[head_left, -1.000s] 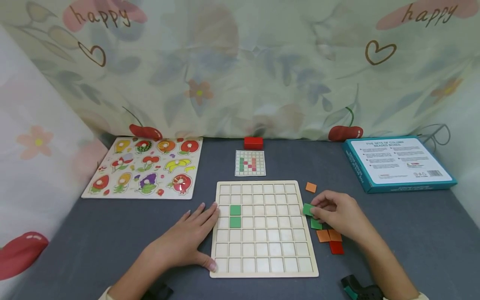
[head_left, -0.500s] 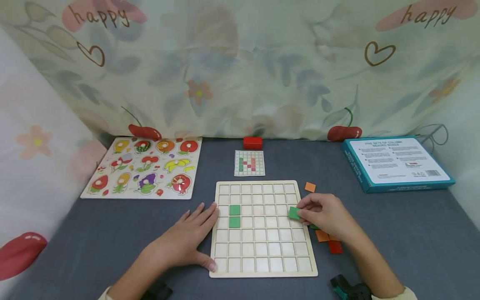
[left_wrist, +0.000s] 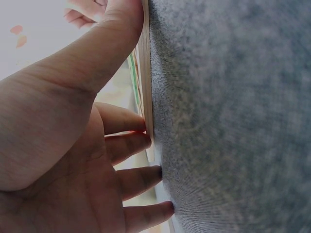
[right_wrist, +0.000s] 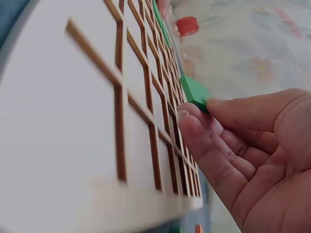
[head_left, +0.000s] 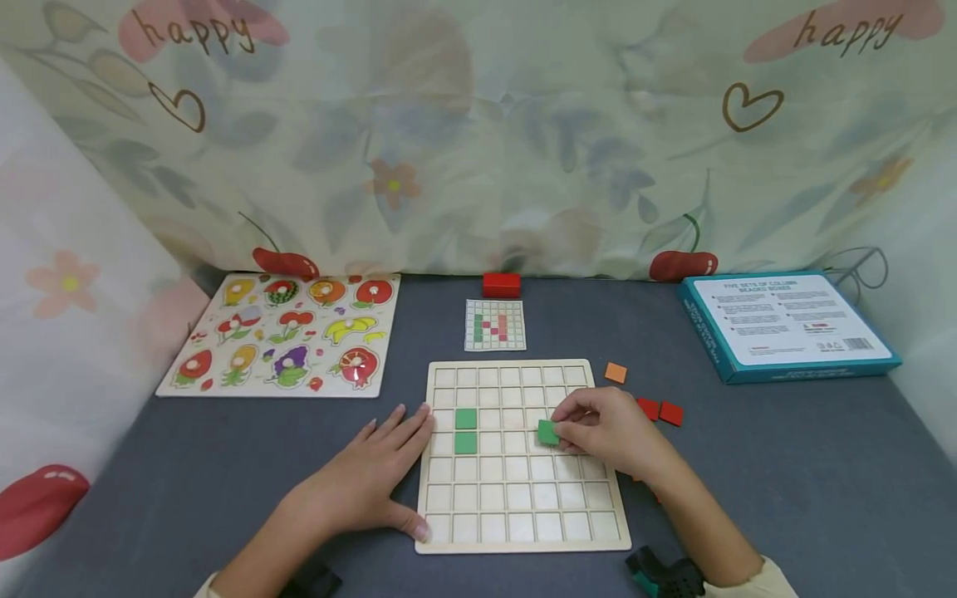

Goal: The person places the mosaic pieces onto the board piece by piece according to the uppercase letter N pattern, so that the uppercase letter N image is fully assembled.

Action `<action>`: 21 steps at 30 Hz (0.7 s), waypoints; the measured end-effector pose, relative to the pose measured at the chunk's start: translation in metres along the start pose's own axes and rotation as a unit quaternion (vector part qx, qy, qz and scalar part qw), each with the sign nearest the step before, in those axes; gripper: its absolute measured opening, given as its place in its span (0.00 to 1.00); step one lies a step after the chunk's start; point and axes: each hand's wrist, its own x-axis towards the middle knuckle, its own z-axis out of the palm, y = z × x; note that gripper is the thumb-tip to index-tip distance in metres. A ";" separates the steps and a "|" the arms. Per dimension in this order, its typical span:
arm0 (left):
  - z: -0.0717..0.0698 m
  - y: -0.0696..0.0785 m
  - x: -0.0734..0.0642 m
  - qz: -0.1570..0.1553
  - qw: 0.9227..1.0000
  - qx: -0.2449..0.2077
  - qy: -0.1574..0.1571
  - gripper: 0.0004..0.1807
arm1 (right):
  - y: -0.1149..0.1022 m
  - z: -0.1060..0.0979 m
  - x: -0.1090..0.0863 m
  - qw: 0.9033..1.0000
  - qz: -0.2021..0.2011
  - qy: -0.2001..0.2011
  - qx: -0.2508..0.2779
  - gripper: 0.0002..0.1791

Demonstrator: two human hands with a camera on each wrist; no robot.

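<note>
A wooden grid board (head_left: pixel 523 544) lies on the dark tabletop, with two green square tiles (head_left: pixel 466 443) set one above the other in its second column. Over the right half of the board, my right hand (head_left: pixel 609 432) pinches another green tile (head_left: pixel 548 433) between thumb and fingers; the right wrist view shows this green tile (right_wrist: pixel 195 93) tilted above the grid. My left hand (head_left: pixel 377 473) rests at the board's left edge with fingers spread. In the left wrist view, the left thumb and fingertips (left_wrist: pixel 146 141) touch the board's side and the cloth.
Red tiles (head_left: pixel 670 414) and an orange tile (head_left: pixel 615 373) lie right of the board; other tiles are mostly hidden under the right arm. Behind stand a pattern card (head_left: pixel 495 325) and a red block (head_left: pixel 502 285). A fruit puzzle (head_left: pixel 280 332) lies left, a teal box (head_left: pixel 792 328) right.
My right hand has carried the green tile from the loose tiles leftward over the board. Red tiles formerly behind the hand now show. The left hand keeps its place.
</note>
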 end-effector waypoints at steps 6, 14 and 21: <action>-0.001 0.000 -0.001 0.003 1.000 -0.001 0.001 0.70 | -0.006 0.018 0.006 1.000 -0.008 -0.014 -0.020 0.02; 0.000 0.000 -0.001 0.003 1.000 0.003 0.000 0.70 | -0.015 0.041 0.012 0.998 -0.024 -0.036 -0.045 0.02; 0.000 0.000 -0.001 0.006 1.000 -0.005 0.001 0.71 | -0.023 0.058 0.018 0.995 -0.052 -0.051 -0.072 0.04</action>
